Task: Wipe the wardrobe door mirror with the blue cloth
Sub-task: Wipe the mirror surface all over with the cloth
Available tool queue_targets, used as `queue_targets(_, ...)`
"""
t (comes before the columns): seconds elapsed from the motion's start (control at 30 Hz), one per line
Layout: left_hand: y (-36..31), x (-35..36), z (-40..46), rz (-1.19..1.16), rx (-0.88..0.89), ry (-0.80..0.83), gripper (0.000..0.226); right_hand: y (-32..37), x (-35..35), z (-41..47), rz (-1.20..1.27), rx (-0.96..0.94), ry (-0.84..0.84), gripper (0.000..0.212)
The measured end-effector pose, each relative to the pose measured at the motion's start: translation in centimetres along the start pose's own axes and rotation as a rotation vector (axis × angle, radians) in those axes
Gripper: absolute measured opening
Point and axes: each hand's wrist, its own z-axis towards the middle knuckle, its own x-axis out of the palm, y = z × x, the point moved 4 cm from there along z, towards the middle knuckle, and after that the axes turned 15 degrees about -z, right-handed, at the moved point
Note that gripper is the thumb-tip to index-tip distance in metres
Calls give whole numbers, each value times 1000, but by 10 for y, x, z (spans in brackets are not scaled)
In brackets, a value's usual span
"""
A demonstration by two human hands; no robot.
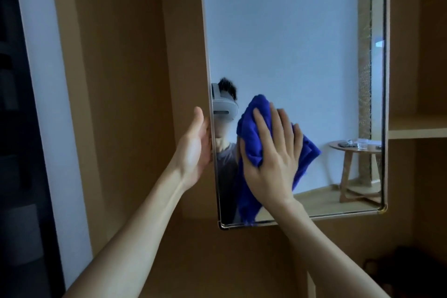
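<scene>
The wardrobe door mirror [290, 43] hangs in front of me, swung open, with a thin metal frame. My right hand [273, 157] lies flat with straight fingers on the bunched blue cloth [251, 133] and presses it against the lower left part of the glass. Part of the cloth hangs down to the mirror's bottom edge. My left hand [196, 145] holds the mirror's left edge at the same height, thumb up in front, its fingers reaching behind the door and hidden there.
Brown wooden wardrobe panels [116, 80] surround the mirror, with a shelf [416, 132] at the right. A white wall strip and a dark opening [14, 128] are at the far left. A dark object [396, 266] sits low at the right. The glass reflects a person and a round wooden table.
</scene>
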Motion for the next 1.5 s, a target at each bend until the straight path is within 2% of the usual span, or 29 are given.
queue_targets(0.03,0,1,-1,16,-17,11,59,9,2,-5,0,-46,-1,60)
queue_targets(0.13,7,-1,1,0,-29,-9,61,25,7,-54,22,-361,85,72)
queue_targets(0.2,12,-3,5,49,52,-97,46,21,9,-95,-39,-542,171,87)
queue_targets(0.27,16,-6,4,107,139,-180,27,6,6,-125,-95,-633,225,89)
queue_targets(0.3,18,-6,3,126,165,-188,24,-5,3,-133,-110,-638,235,88)
queue_targets(0.37,20,-6,3,136,175,-180,24,-33,-4,-138,-108,-544,233,86)
queue_targets(0.43,21,-7,3,131,156,-150,23,-58,-11,-129,-96,-346,191,81)
queue_targets(0.47,21,-6,3,128,154,-132,24,-67,-12,-121,-92,-230,145,70)
queue_targets(0.53,22,-7,4,104,164,-120,25,-70,-10,-103,-98,-5,50,51)
queue_targets(0.6,21,-4,2,117,174,-115,26,-51,-6,-89,-78,112,-1,53)
queue_targets(0.63,21,-2,2,106,157,-121,28,-34,-3,-86,-53,71,3,56)
queue_targets(0.7,23,-3,3,53,107,-135,37,5,5,-96,12,-149,84,70)
queue_targets(0.8,25,-5,-1,98,141,-232,33,38,11,-125,16,-375,208,82)
queue_targets(0.97,25,7,-3,105,257,-282,59,1,7,-131,-53,-514,210,78)
queue_targets(1.03,26,11,0,68,308,-275,50,-36,0,-130,-102,-456,196,82)
queue_targets(1.1,30,9,4,64,306,-304,43,-87,-9,-124,-185,-300,171,85)
queue_targets(1.2,33,3,9,36,302,-287,47,-155,-24,-113,-247,50,115,68)
queue_targets(1.3,32,4,9,28,301,-273,48,-167,-26,-106,-238,266,83,60)
queue_targets(1.4,35,4,7,63,292,-298,51,-152,-18,-107,-252,301,62,56)
queue_targets(1.5,35,6,8,11,308,-303,52,-129,-12,-120,-210,96,62,57)
